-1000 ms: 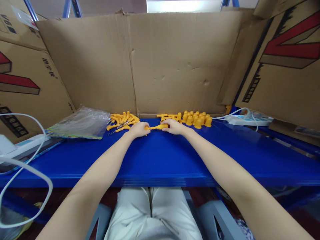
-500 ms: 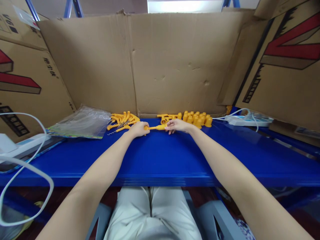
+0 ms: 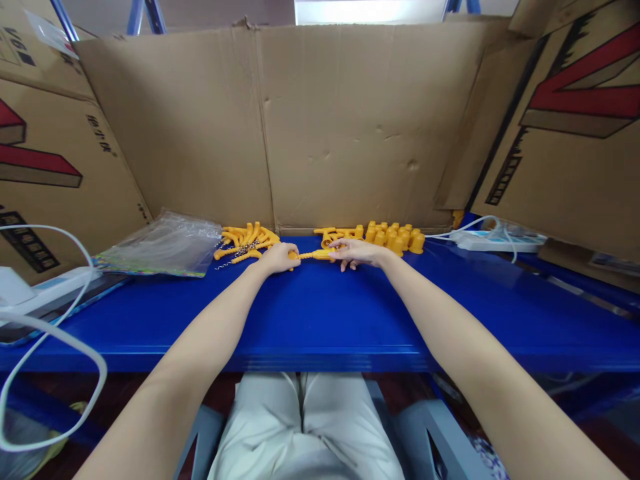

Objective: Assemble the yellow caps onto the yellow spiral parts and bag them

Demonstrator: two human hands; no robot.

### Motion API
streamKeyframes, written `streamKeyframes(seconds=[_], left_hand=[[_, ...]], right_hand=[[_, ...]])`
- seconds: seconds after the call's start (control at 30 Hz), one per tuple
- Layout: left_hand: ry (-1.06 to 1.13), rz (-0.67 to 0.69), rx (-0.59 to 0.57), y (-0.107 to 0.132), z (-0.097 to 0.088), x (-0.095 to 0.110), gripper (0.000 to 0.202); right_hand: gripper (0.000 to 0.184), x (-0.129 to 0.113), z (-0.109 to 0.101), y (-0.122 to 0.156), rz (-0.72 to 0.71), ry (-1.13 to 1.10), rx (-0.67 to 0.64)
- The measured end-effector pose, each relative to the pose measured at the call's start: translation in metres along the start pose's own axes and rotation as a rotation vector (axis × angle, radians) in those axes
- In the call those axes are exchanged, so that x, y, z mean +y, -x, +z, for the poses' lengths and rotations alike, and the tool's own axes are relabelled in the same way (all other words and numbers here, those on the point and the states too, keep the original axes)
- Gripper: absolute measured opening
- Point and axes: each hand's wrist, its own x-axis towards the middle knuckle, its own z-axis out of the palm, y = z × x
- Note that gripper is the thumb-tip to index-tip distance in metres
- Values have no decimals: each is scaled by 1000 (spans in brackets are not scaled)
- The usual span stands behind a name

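Note:
Between my two hands lies a yellow plastic corkscrew [image 3: 316, 255], level above the blue table, with a ribbed shaft on its left and a thicker barrel on its right. My left hand [image 3: 280, 259] is closed around its left end, which the fingers mostly hide. At the barrel end, the thumb and fingers of my right hand [image 3: 356, 253] grip it, the lower fingers hanging loose. Left of my left hand is a pile of yellow handles [image 3: 247, 235] with metal spirals. Behind my right hand sit yellow T-shaped pieces [image 3: 326, 233] and a cluster of yellow cup-shaped pieces [image 3: 395, 237].
A clear plastic bag [image 3: 163, 245] lies on the blue table [image 3: 320, 313] at left. Cardboard panels [image 3: 350, 127] wall off the back and sides. A white power strip [image 3: 493, 241] is at right; a white cable [image 3: 103, 373] loops at the left front.
My right hand's fingers have shifted on the barrel, with the lower fingers now more spread. My left hand stays nearly in place.

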Motion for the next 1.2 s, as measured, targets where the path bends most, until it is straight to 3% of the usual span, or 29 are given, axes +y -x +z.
streamKeyframes(seconds=[0.13,0.27,0.43,0.63,0.73,0.87,1.2], left_hand=[[-14,-9,5,0,0,0,23],[-74,-8,28,1,-1,2,24],[-91,-8,13,1,-1,3,24],[-78,-39,27,-1,-2,0,25],[-74,-45,12,0,-2,0,25],[-121,-40,37,0,-3,1,26],[-179,-55,66,5,-7,10,37]], right_hand=[[23,2,1,-1,-14,-23,-6],[41,0,6,-3,55,-26,8],[46,-2,7,-4,108,-33,7],[29,0,4,1,29,-109,-27],[36,2,3,1,2,-75,-17],[26,2,4,0,11,-63,-20],[30,-3,7,3,50,-44,0]])
